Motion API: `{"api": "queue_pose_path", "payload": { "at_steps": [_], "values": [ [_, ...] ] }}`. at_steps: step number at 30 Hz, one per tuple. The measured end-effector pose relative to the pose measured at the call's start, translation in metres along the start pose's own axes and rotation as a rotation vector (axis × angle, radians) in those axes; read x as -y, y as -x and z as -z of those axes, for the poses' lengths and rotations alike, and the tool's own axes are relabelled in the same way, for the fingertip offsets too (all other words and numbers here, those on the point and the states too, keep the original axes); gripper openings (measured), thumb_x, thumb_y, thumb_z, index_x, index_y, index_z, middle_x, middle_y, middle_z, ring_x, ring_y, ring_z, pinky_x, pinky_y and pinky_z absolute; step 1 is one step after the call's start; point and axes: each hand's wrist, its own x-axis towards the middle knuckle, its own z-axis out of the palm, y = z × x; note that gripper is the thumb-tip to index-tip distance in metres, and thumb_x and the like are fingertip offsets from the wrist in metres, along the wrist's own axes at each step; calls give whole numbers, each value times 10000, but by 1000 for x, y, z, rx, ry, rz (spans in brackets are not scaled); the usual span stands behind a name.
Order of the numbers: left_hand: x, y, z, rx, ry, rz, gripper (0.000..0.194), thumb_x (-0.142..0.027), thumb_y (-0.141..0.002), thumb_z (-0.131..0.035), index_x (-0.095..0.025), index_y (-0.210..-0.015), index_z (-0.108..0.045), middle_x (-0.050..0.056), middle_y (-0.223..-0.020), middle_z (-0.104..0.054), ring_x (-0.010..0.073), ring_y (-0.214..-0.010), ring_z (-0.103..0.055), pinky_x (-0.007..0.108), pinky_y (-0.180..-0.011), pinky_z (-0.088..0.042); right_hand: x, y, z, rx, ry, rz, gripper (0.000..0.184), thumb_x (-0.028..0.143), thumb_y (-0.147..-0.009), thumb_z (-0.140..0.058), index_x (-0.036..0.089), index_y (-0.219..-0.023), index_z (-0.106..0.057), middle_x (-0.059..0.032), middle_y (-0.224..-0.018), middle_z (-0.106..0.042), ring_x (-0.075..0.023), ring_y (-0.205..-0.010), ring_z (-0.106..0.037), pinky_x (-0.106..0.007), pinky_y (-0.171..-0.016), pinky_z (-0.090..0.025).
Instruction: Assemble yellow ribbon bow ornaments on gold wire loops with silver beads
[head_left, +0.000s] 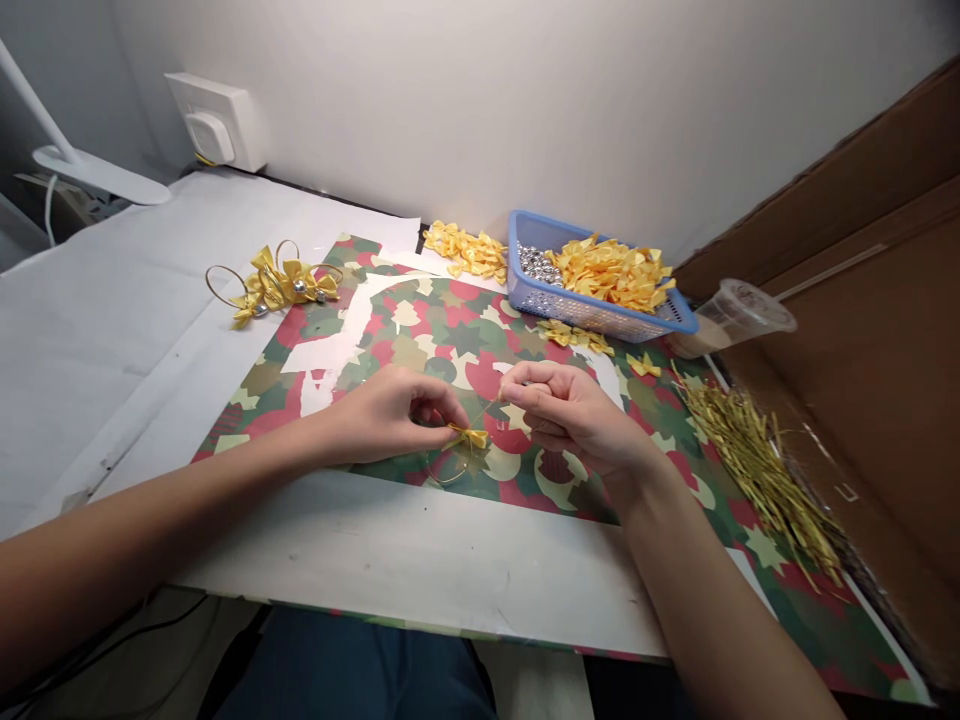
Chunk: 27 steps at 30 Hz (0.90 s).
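My left hand (409,410) pinches a small yellow ribbon bow (471,437) between thumb and forefinger. Below the bow hangs a loop of thin gold wire (448,480), just over the patterned paper. The wire's other end runs up to the right, where my right hand (559,400) grips it with curled fingers. Between the two hands the strand looks taut. A bell on this piece cannot be made out. To the left lies a cluster of yellow bows (279,280) with silver bells and gold wire loops.
A blue basket (600,318) by the wall holds yellow bows and silver bells. Loose bows (465,248) lie beside it. At the right are a clear plastic cup (739,315), gold wire ties (765,480) and a cardboard box (885,350). A white lamp base (101,178) stands far left.
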Motion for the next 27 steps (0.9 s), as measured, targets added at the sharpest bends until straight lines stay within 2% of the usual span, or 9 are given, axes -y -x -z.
{"api": "queue_pose_path", "payload": {
  "at_steps": [12, 27],
  "values": [
    [-2, -1, 2, 4, 25, 38, 145, -191, -775, -603, -139, -858, -709, 1, -651, -636, 76, -543, -507, 183, -468, -359, 1, 0, 1, -29, 3, 18, 339, 454, -678, -756, 179, -720, -563, 141, -429, -218, -20, -379, -89, -185, -330, -78],
    [-4, -1, 2, -13, 87, 67, 135, -191, -761, -627, -133, -867, -687, 33, -786, -687, 105, -664, -575, 209, -571, -435, 2, 0, 3, -78, 36, -9, 373, 491, -660, -761, 180, -719, -565, 144, -426, -192, -28, -393, -87, -189, -344, -79]
  ]
}}
